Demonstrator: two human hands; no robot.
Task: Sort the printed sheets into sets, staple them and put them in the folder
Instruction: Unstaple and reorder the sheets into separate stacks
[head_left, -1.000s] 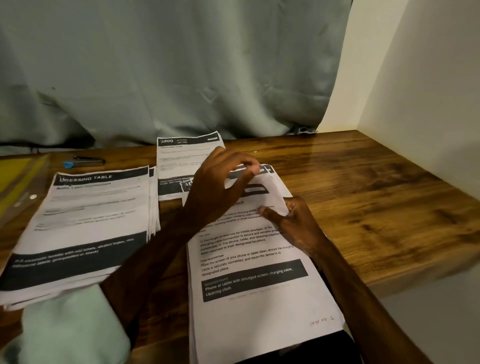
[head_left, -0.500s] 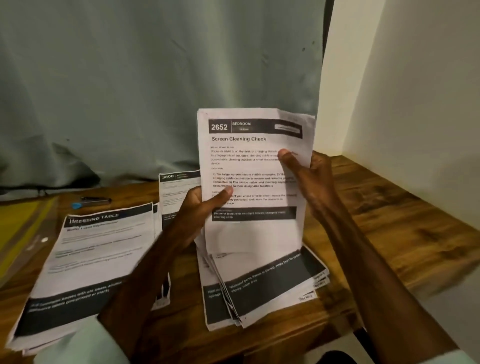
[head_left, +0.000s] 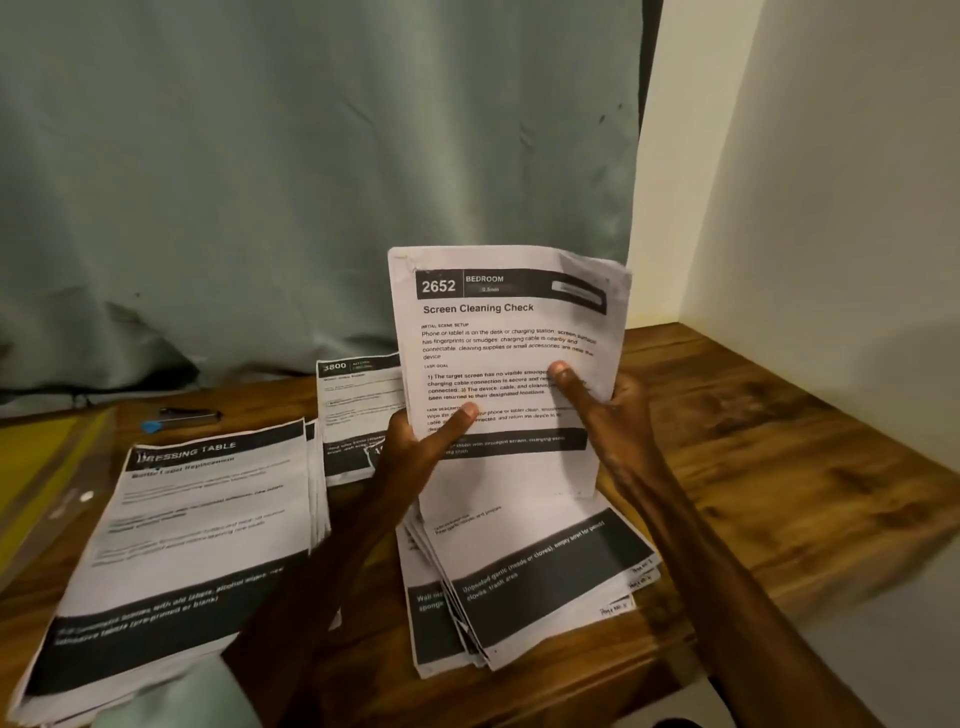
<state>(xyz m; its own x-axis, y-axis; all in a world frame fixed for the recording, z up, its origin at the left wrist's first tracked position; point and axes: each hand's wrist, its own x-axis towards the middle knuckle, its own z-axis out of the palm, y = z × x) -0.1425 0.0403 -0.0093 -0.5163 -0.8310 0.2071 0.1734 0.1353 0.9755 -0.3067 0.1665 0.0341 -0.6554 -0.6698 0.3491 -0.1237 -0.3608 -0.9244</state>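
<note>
Sheet held upright for reading, pinched by left hand and right hand above pile awaiting sorting.

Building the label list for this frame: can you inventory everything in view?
White printed sheet headed Screen Cleaning Check: one, maybe more behind; white, black bands; held upright, mid-frame.
Fanned pile of printed sheets: one; white, black; near edge, below the held sheet.
Big pile headed Dressing Table: one; white, black; left.
Small pile numbered 3800: one; white, black; back middle.
Yellow plastic folder: one; yellow; far left.
Slim black tool with blue tip: one; back left, kind unclear.
Brown wooden table: one; under the piles.
Grey-green curtain: one; behind.
White wall: one; right.
Left hand: one; fingers grip the sheet's left edge.
Right hand: one; fingers grip its right edge.
</note>
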